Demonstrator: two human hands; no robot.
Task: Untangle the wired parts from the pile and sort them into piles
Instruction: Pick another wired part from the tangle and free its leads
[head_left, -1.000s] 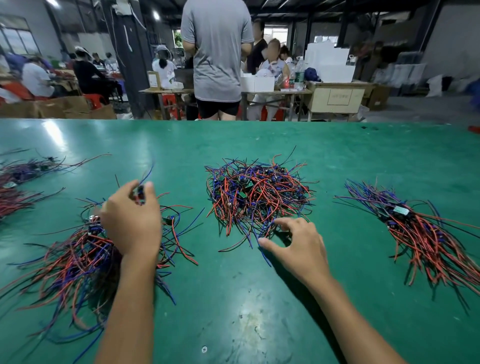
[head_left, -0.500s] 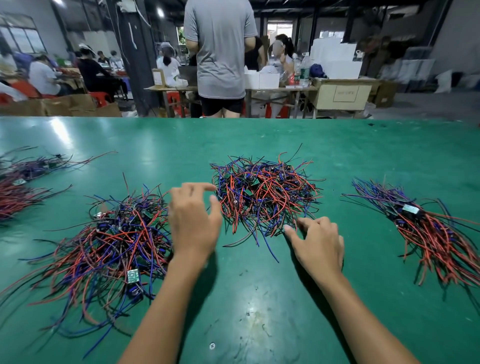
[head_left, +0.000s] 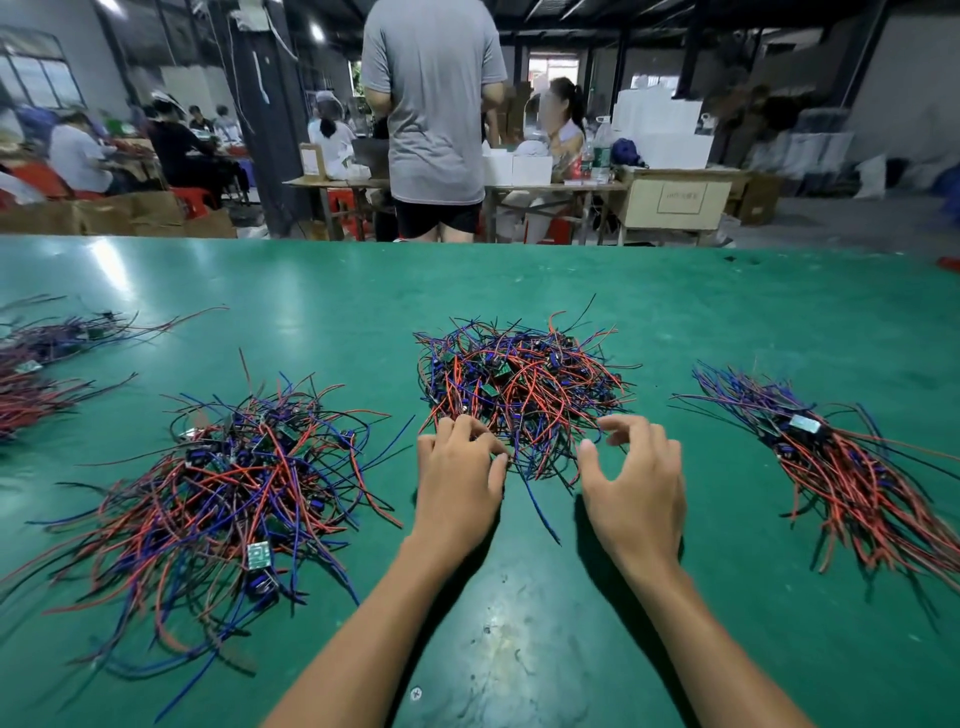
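Note:
A tangled pile (head_left: 524, 384) of red, blue and black wired parts with small green boards lies at the table's middle. My left hand (head_left: 457, 483) is at the pile's near edge, with its fingers curled down into the wires and its thumb against them. My right hand (head_left: 634, 483) hovers at the pile's near right edge, fingers spread and curved, holding nothing. A wide sorted pile (head_left: 223, 488) lies to the left. To the right is another pile (head_left: 852, 467), its wires laid mostly one way.
More wire bundles (head_left: 36, 374) lie at the far left of the green table (head_left: 519, 649). Beyond the table's far edge a person in a grey shirt (head_left: 434, 104) stands, with seated workers, tables and cardboard boxes behind.
My left hand left the left pile, crossed to the right and now curls into the middle pile's near edge. My right hand lifted its fingers and spread them beside the pile.

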